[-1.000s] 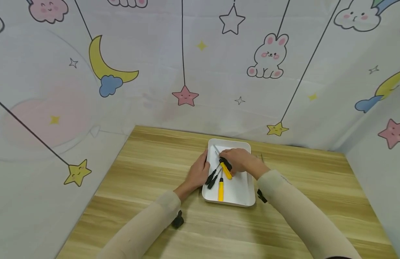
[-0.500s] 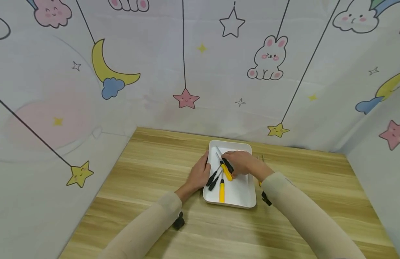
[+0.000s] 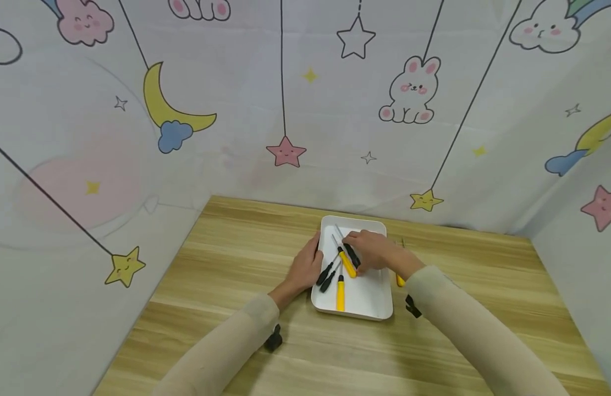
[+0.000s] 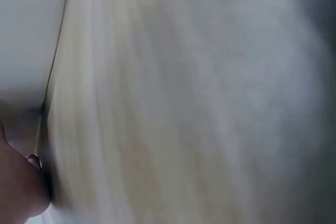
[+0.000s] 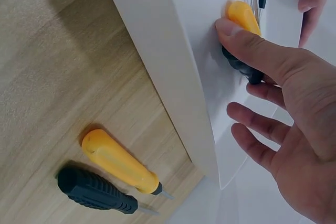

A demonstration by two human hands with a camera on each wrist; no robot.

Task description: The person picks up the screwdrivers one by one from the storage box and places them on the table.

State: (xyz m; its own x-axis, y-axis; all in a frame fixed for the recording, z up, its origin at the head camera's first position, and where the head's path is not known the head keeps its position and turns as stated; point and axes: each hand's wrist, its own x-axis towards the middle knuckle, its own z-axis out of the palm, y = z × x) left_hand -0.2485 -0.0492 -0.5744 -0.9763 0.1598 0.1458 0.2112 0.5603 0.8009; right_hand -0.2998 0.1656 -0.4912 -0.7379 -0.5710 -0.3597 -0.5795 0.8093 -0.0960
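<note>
A white tray (image 3: 369, 300) stands on the wooden table, with several screwdrivers in it. My left hand (image 3: 303, 267) grips its left side, thumb at the rim and fingers along the outer wall. Inside the tray, my right hand (image 3: 372, 250) pinches the handle of a black screwdriver (image 5: 241, 66) between thumb and forefinger; the other fingers are spread. Touching distance from that handle lies a yellow screwdriver (image 3: 347, 264). Another yellow screwdriver (image 3: 340, 294) and two smaller black screwdrivers (image 3: 325, 273) lie nearer the left wall. The left wrist view is mostly blurred table.
Right of the tray, a yellow screwdriver (image 5: 121, 161) and a black screwdriver (image 5: 97, 190) lie side by side on the table (image 3: 226, 247). My right forearm partly hides them in the head view. A printed cloth wall (image 3: 335, 110) rises behind the table and at both sides.
My right hand and forearm have shifted slightly right, and the black screwdriver has edged away from the yellow one beside it. More of the yellow screwdriver outside the tray shows. My left hand stays at the tray.
</note>
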